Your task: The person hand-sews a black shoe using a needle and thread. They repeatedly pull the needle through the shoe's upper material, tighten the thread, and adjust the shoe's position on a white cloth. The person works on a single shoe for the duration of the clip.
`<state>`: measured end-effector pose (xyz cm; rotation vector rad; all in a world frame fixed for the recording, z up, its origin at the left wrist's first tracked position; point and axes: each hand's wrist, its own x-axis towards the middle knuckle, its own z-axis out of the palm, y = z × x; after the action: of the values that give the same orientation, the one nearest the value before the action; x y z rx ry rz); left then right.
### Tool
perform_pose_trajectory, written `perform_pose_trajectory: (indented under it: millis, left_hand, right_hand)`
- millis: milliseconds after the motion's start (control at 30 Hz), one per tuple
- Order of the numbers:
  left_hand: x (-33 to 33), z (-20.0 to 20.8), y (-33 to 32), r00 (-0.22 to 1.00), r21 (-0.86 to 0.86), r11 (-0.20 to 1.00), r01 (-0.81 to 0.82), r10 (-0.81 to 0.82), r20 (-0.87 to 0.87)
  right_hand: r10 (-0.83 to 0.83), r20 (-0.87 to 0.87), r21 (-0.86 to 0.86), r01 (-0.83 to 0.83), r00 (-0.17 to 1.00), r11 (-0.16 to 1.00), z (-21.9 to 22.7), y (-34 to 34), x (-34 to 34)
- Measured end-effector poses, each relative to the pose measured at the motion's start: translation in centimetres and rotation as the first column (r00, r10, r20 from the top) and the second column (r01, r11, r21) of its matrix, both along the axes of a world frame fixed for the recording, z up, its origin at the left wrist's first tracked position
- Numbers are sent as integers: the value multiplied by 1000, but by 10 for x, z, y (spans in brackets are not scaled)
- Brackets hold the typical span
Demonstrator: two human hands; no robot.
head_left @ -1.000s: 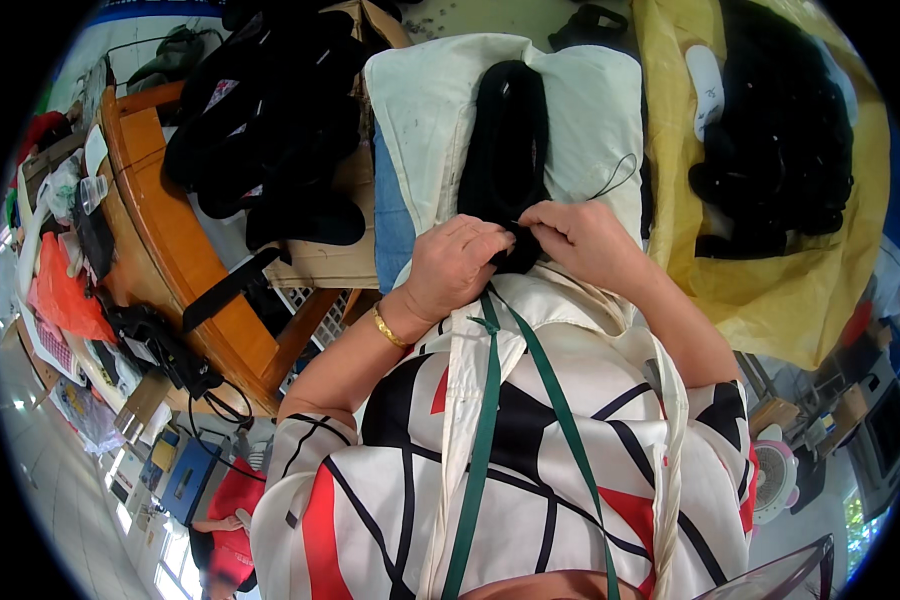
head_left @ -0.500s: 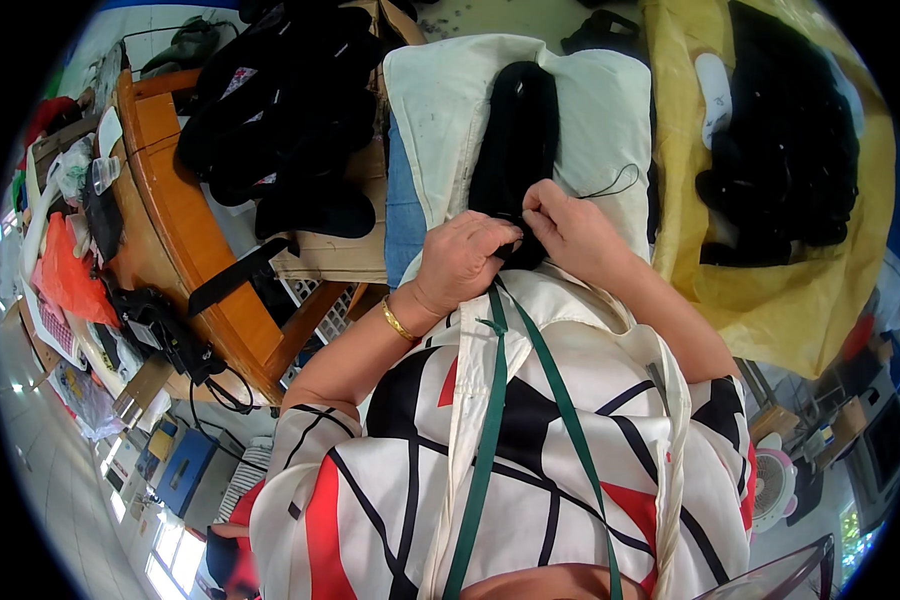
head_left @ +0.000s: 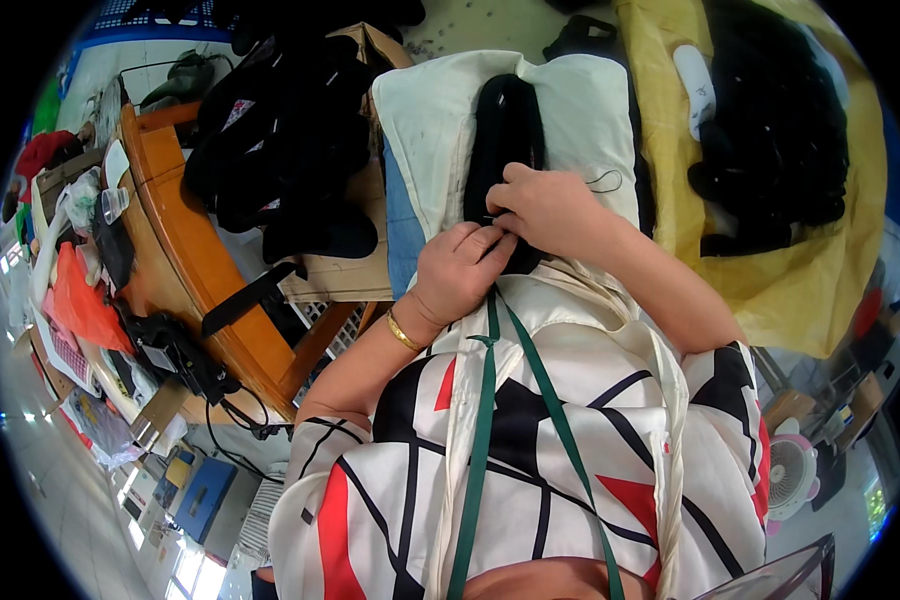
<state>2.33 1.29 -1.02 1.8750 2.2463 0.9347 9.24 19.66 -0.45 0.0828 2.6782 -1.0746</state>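
Note:
In my lap, on an off-white cloth pad [head_left: 580, 105], lies a long black cloth shoe [head_left: 505, 115], its near end under my fingers. My left hand [head_left: 460, 268] is closed, thumb and fingers pinching the shoe's near end. Just above it, touching its fingertips, my right hand [head_left: 550, 208] is bent into a pinch over the shoe. Whatever sits between the right fingertips is too small or hidden to name. A thin dark thread [head_left: 607, 182] curls in a loop on the pad, right of the right hand.
Black shoes are heaped at left [head_left: 280, 150] beside a wooden chair frame [head_left: 175, 200] and a cardboard box [head_left: 345, 270]. At right, more black shoes [head_left: 770, 150] lie on yellow sheeting [head_left: 770, 310] with a white insole [head_left: 694, 90]. Green apron straps [head_left: 480, 430] hang below my hands.
My right hand has moved left and slightly up, across the shoe, its back now turned more upward. The left hand stays at the near end. The whole view has shifted slightly.

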Motion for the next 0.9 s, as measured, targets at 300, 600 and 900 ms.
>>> perform_pose_trajectory:
  millis: [300, 600, 900]
  left_hand:
    - [-4, -8, 0, 990, -3, 999, -37, 37, 133]
    - [-5, -14, 6, 930, -127, 986, -109, 146, 338]
    - [-8, -17, 8, 917, -99, 992, -75, 108, 383]
  right_hand:
    - [-414, 433, -688, 590, 801, 423, -17, 9, -13]
    - [-879, -24, -936, 299, 476, 188, 47, 164, 23]
    - [-624, 219, -743, 542, 750, 392, 25, 60, 28]
